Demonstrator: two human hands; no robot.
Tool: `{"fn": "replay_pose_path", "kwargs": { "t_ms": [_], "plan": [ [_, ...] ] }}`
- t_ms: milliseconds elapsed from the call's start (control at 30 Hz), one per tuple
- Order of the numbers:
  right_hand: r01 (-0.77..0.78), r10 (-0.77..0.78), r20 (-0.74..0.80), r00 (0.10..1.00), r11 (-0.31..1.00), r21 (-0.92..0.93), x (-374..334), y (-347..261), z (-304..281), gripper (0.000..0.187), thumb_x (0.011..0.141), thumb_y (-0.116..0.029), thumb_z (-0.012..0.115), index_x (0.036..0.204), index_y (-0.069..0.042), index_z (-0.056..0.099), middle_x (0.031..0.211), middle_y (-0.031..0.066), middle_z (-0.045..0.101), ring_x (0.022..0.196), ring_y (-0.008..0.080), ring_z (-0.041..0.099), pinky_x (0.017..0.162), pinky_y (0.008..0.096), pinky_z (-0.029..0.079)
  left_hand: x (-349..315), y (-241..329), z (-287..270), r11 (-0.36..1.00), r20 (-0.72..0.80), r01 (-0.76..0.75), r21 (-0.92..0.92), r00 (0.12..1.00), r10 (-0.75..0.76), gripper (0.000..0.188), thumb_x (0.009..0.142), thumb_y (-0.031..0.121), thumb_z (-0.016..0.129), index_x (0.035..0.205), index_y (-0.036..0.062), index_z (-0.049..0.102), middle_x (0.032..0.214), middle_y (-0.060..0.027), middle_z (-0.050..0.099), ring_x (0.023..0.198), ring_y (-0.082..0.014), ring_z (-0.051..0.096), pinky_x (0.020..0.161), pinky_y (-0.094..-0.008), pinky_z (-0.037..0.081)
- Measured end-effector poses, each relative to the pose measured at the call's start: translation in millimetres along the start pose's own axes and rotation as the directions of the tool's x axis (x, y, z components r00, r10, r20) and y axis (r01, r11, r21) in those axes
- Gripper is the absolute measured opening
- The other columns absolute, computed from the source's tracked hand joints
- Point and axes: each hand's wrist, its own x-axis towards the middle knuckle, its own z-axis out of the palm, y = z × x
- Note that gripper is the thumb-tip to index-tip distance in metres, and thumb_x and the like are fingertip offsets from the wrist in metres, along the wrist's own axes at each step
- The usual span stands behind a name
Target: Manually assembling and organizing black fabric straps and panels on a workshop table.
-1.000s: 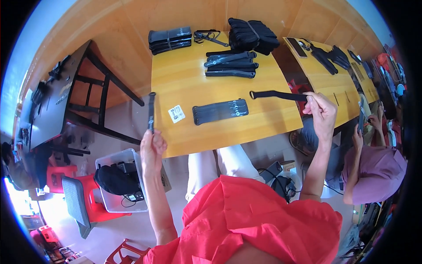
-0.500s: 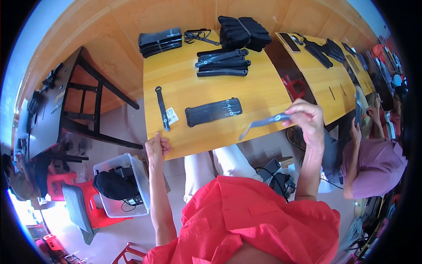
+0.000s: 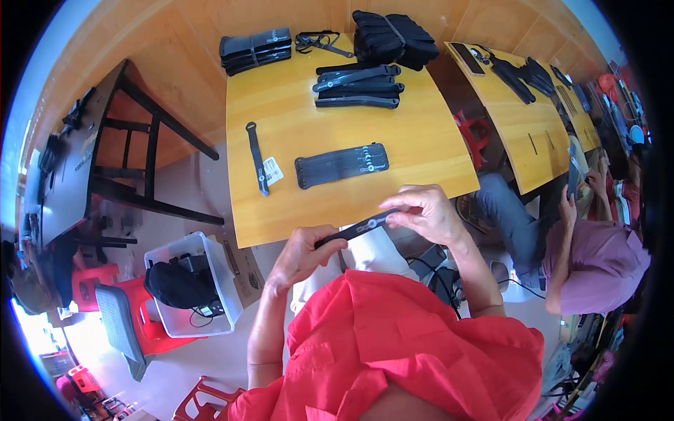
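Note:
Stretched between both hands, just off the table's near edge, is a black strap (image 3: 364,226) with pale print on it. My left hand (image 3: 303,254) pinches its left end, and the fingers of my right hand (image 3: 427,216) are closed on its right end. On the yellow table (image 3: 435,154) ahead lies a neat row of black straps (image 3: 341,166), side by side. Left of that row, a single looped strap (image 3: 258,160) lies lengthwise beside a small white label (image 3: 272,169).
Behind are a loose strap pile (image 3: 358,88), a banded stack (image 3: 256,50) and a bigger black bundle (image 3: 394,38). A clear plastic bin (image 3: 193,330) and a red stool (image 3: 151,330) stand at lower left. A co-worker in a mauve top (image 3: 597,270) sits at right.
My right hand has brought the strap leftward and in toward my body. My left hand has left the table edge and taken hold of the strap's other end.

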Motion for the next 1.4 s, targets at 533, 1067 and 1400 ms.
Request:
{"fn": "replay_pose_path", "kwargs": {
  "t_ms": [533,1067,1400],
  "plan": [
    [-0.324,0.413,-0.201,0.888,0.873,0.365,5.5,88.7,1.8,0.010,0.080,-0.011,0.065,0.082,-0.001,0.062,0.070,0.0036,0.061,0.058,0.0079,0.059,0.046,0.0170,0.043,24.8,-71.8,-28.9,0.947,-0.492,-0.070,-0.315,0.865,-0.100,0.011,0.084,0.009,0.061,0.083,-0.0014,0.064,0.068,-0.0029,0.061,0.060,-0.0081,0.057,0.058,-0.0202,0.048],
    [-0.242,0.328,-0.370,0.869,0.935,0.260,38.1,145.7,10.6,0.011,0.084,-0.010,0.059,0.083,0.001,0.060,0.065,0.0038,0.058,0.051,0.0086,0.055,0.040,0.0215,0.039,77.3,-94.3,-26.3,0.944,-0.614,-0.163,-0.286,0.788,-0.050,0.014,0.083,0.010,0.063,0.084,-0.0029,0.064,0.065,-0.0029,0.060,0.055,-0.0061,0.054,0.050,-0.0188,0.045],
    [-0.302,0.435,-0.341,0.833,0.875,0.379,38.0,147.6,8.3,0.013,0.083,-0.012,0.060,0.085,0.000,0.059,0.065,0.0025,0.057,0.050,0.0071,0.054,0.038,0.0192,0.038,85.7,-91.4,-15.0,0.969,-0.759,-0.128,-0.209,0.647,-0.078,0.007,0.080,0.005,0.065,0.083,-0.0012,0.064,0.065,-0.0014,0.060,0.053,-0.0046,0.052,0.047,-0.0184,0.043]
  ]
}}
